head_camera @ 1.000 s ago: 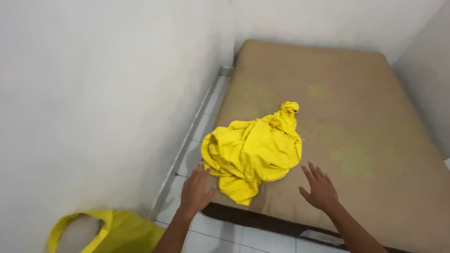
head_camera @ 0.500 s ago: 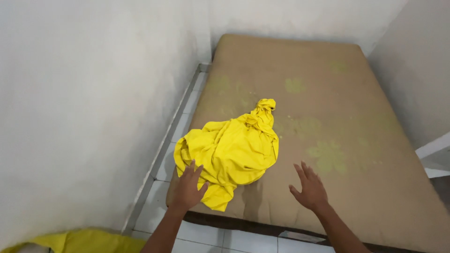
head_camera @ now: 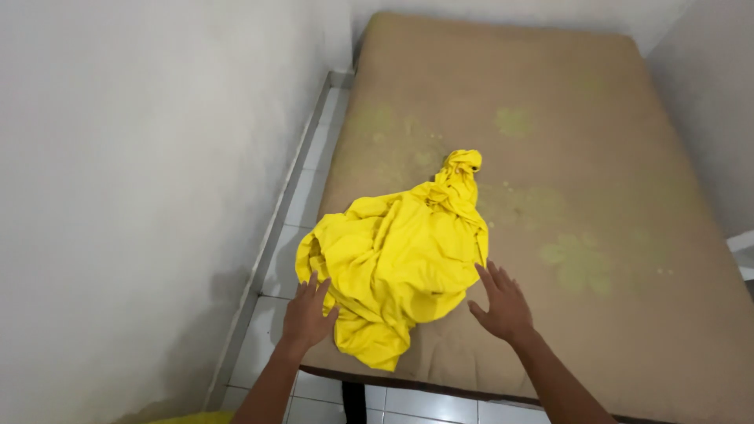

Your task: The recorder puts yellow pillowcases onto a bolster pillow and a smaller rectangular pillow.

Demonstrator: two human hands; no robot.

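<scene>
Just crumpled yellow cloth (head_camera: 400,255) on coarse tan mattress (head_camera: 597,141); spread hands beside.

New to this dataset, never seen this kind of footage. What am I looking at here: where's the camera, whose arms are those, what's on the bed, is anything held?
There is no machine here: a person works with two bare hands, and one camera worn on their head looks down at them, so the arms coming in from the bottom edge are the wearer's own. The surface is a bare brown mattress with faded greenish flower prints, lying on a white tiled floor between white walls. On its near left part lies a crumpled yellow cloth, one end twisted into a knot-like bunch. The left hand is spread open at the cloth's left edge; the right hand is spread open by its right edge. Neither grips anything; whether they touch the cloth is hard to tell.
</scene>
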